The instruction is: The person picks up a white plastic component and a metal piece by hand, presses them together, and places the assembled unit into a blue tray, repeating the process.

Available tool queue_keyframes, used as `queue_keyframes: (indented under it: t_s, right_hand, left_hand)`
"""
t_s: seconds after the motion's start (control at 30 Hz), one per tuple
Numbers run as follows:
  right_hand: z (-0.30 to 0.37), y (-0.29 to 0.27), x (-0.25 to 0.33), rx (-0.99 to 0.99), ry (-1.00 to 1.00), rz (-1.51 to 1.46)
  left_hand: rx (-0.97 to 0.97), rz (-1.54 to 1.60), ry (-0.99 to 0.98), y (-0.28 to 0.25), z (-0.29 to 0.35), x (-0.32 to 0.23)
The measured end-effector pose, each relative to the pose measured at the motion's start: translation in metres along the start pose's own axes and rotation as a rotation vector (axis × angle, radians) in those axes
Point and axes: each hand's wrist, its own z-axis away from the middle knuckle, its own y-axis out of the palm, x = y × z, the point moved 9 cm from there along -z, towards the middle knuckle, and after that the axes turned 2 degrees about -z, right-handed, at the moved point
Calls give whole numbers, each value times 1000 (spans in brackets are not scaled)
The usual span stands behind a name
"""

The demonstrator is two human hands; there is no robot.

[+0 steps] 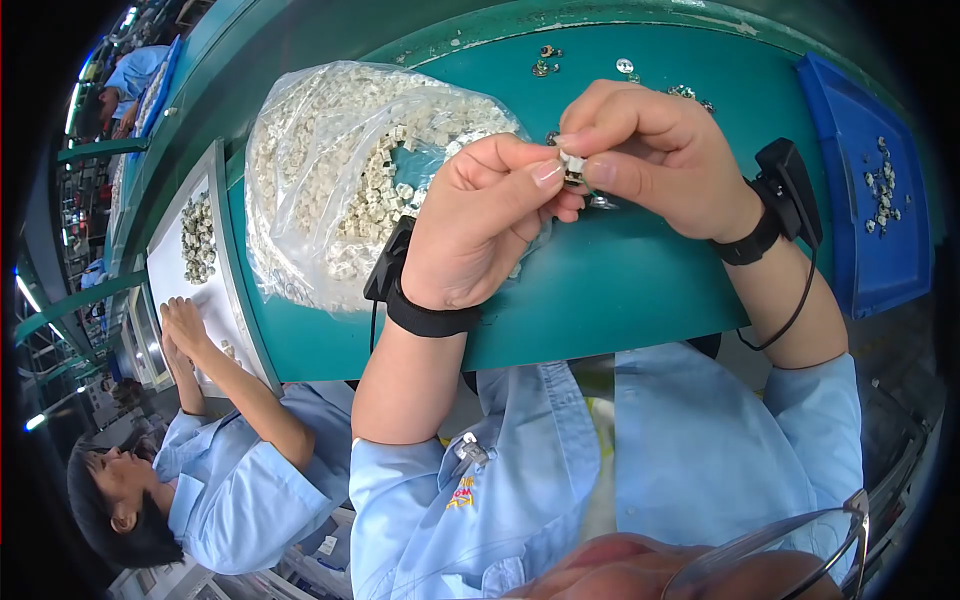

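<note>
My left hand (490, 205) and my right hand (655, 150) meet above the green table top (610, 290). Between their thumbs and fingertips they pinch a small white plastic part (571, 162) with a dark and metallic lower side. Both hands are closed on it, and fingers cover much of it. Just beyond and under the fingers, shiny metal bits show in part. Left of my left hand lies a large clear plastic bag (310, 170), its mouth open, full of small white plastic parts (375, 185). A black strap with a small device is on each wrist.
Small metal parts (546, 62) lie in loose clusters along the table's far side. At the right stands a blue tray (865, 255) with several metal parts in it. To the left, a co-worker (240, 450) in a blue shirt handles parts over a white tray (215, 300).
</note>
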Motion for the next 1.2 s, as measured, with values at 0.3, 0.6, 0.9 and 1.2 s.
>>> queue_keyframes:
  t_s: [0.3, 0.6, 0.9, 1.2]
  right_hand:
    - [1, -2, -10, -16, 74, -149]
    - [-2, 1, 13, 42, -69, 189]
    - [0, 3, 1, 46, -36, -56]
    - [0, 1, -7, 49, 56, -147]
  left_hand:
    - [2, 8, -20, -4, -1, 3]
    - [11, 7, -22, -4, 0, 4]
    - [56, 3, -19, 2, 2, 3]
    - [54, -9, -38, 0, 0, 5]
